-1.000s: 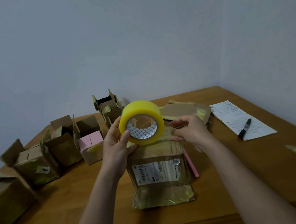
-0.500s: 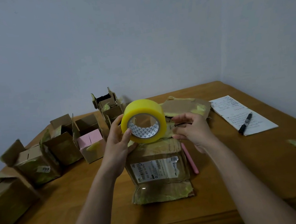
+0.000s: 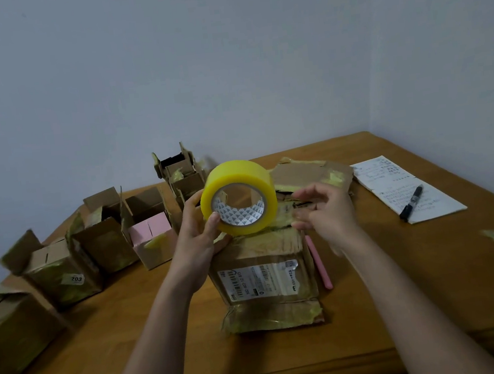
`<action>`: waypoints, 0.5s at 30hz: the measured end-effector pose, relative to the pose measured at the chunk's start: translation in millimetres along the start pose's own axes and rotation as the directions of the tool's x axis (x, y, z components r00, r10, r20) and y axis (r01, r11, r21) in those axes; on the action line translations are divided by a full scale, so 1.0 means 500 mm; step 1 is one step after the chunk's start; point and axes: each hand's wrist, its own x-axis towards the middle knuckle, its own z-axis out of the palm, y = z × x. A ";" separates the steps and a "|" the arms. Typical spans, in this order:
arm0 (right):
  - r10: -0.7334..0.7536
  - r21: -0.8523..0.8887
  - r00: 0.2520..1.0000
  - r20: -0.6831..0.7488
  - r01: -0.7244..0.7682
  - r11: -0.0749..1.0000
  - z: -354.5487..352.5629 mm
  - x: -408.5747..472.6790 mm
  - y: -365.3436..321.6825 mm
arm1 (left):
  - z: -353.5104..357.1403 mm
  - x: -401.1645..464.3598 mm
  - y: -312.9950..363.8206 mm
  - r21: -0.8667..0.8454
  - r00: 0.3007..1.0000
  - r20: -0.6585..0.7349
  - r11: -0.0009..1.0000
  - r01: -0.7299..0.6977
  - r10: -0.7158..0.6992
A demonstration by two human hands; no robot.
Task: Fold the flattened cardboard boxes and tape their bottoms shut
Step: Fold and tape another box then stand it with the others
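The leftmost box (image 3: 9,330) is running off the left edge. Writing on the paper sheet (image 3: 404,191) is staying too small to read. The right hand (image 3: 324,212) is blurring.

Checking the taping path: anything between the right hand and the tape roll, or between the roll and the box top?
Nothing visible. The right hand hovers just right of the yellow tape roll, which the left hand grips. The roll sits at the top edge of the labelled cardboard box; whether it touches is unclear.

Plain room corner, wooden table (image 3: 431,274), taped cardboard boxes (image 3: 65,273), handwritten paper (image 3: 404,188), marker (image 3: 411,203)
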 end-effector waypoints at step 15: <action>0.153 0.064 0.988 -0.019 -0.152 0.986 -0.027 -0.005 0.046 | 0.013 0.001 -0.002 0.121 0.998 0.053 0.991 -0.049 0.042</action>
